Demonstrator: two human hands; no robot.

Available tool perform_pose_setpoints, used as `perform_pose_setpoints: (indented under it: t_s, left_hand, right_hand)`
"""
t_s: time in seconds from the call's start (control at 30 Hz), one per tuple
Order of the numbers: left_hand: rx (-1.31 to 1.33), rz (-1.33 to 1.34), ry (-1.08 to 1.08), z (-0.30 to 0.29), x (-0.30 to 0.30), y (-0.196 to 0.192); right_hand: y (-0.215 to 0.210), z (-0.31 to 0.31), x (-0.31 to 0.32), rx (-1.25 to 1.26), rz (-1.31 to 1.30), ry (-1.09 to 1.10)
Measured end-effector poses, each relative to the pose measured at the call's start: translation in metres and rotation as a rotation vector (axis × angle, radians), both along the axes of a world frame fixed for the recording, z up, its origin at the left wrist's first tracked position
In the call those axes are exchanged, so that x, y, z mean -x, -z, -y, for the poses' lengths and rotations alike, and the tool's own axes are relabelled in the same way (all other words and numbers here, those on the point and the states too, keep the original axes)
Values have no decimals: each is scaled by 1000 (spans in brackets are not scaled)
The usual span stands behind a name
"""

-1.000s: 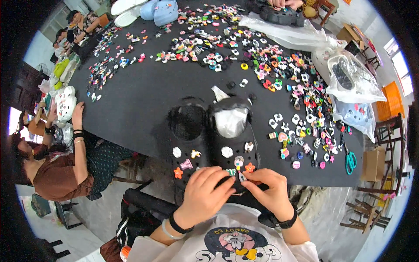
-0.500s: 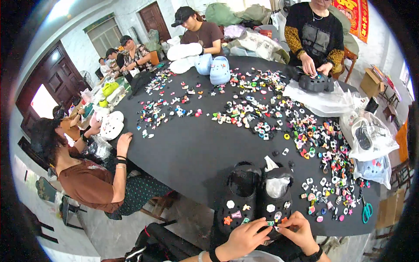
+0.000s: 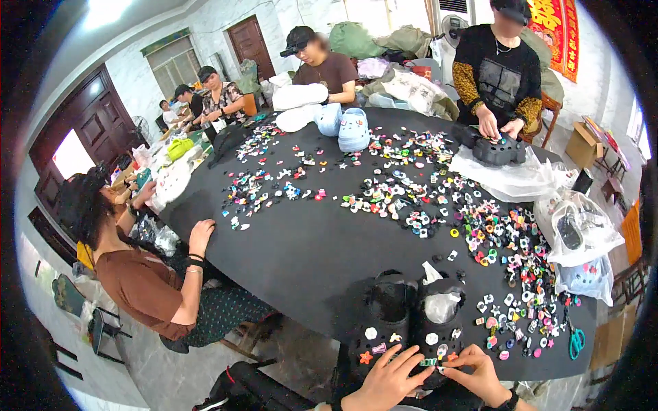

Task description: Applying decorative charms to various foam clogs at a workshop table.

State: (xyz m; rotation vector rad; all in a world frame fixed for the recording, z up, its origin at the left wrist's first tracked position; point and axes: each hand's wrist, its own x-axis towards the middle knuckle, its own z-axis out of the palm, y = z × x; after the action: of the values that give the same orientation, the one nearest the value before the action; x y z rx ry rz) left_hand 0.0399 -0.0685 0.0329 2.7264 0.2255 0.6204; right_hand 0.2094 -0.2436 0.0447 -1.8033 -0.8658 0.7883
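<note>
A pair of black clogs stands in front of me at the table's near edge, a left clog [image 3: 389, 305] and a right clog [image 3: 441, 318], toes toward me. Flower, star and letter charms dot their toes. My left hand [image 3: 392, 378] is closed over the toe area, its fingertips against the right clog beside a green lettered charm [image 3: 428, 362]. My right hand [image 3: 481, 377] pinches a small whitish shoe charm [image 3: 441, 370] at that clog's toe, thumb and forefinger together. Crumpled white stuffing [image 3: 441, 307] fills the right clog's opening.
Loose charms [image 3: 510, 240] lie scattered across the black table [image 3: 295, 253]. Teal scissors [image 3: 576, 342] and bagged clogs [image 3: 582, 236] are at the right. Blue clogs [image 3: 354, 130] stand at the far side. Co-workers sit left and far; one across works on a dark clog [image 3: 499, 149].
The whole view has shifted, so the table sits slightly lower in it. My hands stay at the right clog's toe. The white clog by the left co-worker has gone from sight.
</note>
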Motion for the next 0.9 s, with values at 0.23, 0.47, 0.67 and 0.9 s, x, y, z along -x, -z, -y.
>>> perform_pose_setpoints:
  t_s: [0.23,0.47,0.67,0.9]
  left_hand:
    - [-49,-63,-51,0,7,-1]
    - [-51,-130,38,18,6,12]
    - [-15,-81,36,13,-3,8]
    - [-33,-132,26,14,-2,7]
  right_hand:
    - [-6,3,-7,96,-81,-61]
    - [40,3,-35,197,-27,-39]
    - [25,-9,-37,391,69,-159]
    - [30,-11,-29,394,38,-113]
